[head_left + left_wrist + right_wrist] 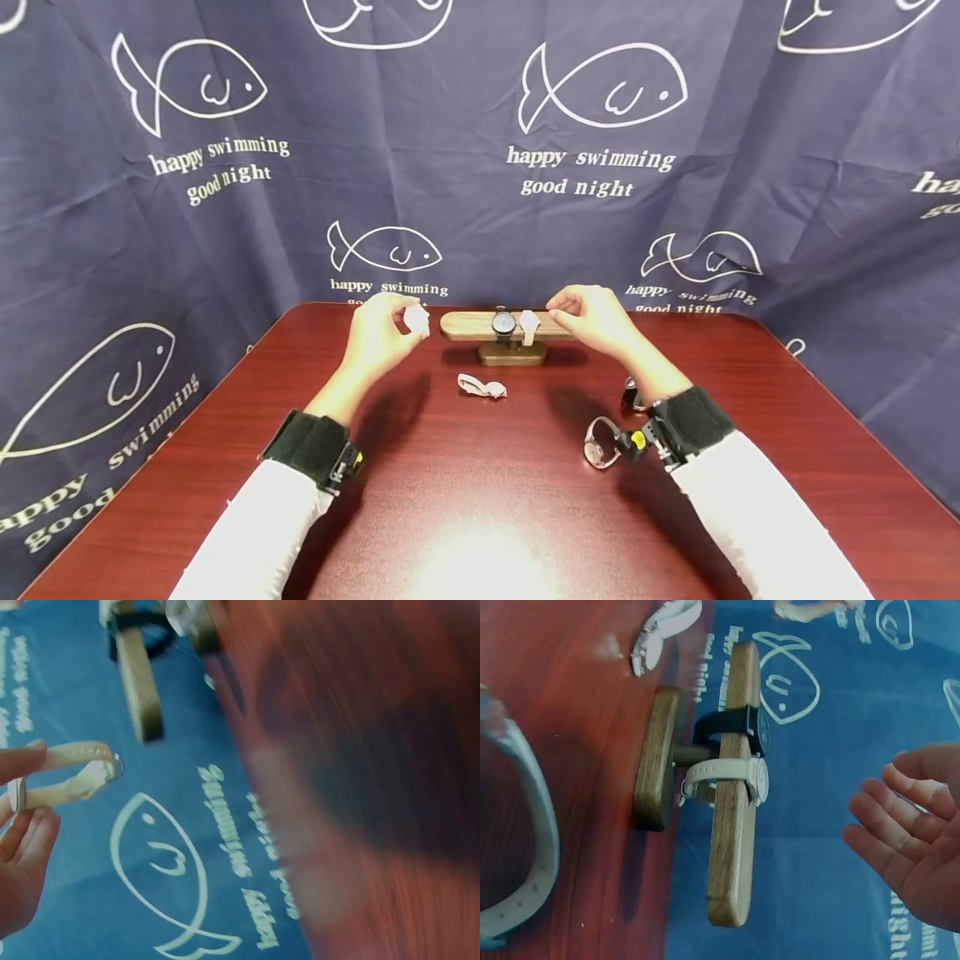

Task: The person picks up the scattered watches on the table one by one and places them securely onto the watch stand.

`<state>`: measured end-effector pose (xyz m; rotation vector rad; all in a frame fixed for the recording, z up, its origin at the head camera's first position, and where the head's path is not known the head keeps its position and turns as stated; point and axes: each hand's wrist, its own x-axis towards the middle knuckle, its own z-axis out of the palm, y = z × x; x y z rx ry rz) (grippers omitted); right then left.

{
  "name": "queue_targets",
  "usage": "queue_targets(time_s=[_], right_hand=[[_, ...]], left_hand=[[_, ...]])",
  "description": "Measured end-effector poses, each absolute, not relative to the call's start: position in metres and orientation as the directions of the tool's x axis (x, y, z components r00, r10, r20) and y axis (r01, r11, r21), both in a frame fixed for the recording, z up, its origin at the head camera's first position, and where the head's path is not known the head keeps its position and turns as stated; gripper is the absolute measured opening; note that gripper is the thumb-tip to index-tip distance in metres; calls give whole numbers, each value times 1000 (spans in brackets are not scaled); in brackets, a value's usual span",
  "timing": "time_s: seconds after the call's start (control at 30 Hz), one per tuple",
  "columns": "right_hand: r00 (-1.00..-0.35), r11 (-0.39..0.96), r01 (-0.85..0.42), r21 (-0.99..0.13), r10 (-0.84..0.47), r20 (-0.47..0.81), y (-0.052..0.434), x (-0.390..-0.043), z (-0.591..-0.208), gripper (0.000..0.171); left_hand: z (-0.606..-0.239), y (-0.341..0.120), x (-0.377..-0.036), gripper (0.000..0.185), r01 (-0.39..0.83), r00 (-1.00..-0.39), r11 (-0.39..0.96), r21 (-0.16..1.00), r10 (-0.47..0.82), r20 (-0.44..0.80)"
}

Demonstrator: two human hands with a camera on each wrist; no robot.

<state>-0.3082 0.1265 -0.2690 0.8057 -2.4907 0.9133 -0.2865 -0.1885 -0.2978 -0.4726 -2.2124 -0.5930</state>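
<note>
White-strapped watch (416,319): pinched in left hand (378,333) fingers beside wooden stand (513,325); right hand (592,317) loosely curled, empty; hanging stage, needs strap slid over bar.

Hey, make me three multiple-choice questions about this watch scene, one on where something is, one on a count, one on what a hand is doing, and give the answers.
1. Where does the loose white watch lie?
A. On the table in front of the wooden stand
B. On the stand's bar
C. In the right hand

2. How many watches hang on the wooden stand?
A. One
B. Two
C. Four

3. What is the left hand doing?
A. Lying flat on the table
B. Pinching a pale watch
C. Gripping the stand's base

Answers:
1. A, it rests on the red table just before the stand's base.
2. B, a black watch and a white strapped watch sit side by side on the bar.
3. B, the left wrist view shows fingers holding the pale watch by its strap, off the table.
</note>
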Motion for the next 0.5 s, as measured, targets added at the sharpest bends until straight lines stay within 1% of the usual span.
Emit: queue_targets(time_s=[0.1,0.23,0.37,0.5], right_hand=[[-800,654,-588,-476,-382,463,128,-320,-268,11],[-822,706,-554,-440,-382,422,128,-333,-271,13],[-832,746,-537,-394,-390,394,129,-345,-276,13],[-847,814,-501,-293,-392,359,132,-354,-282,16]], left_hand=[[-298,-196,-299,40,459,-695,843,281,143,705],[-300,-198,-313,41,421,-764,846,328,135,631],[-306,-195,-324,38,399,-798,849,345,137,586],[-311,-192,-331,40,382,-812,862,333,141,566]])
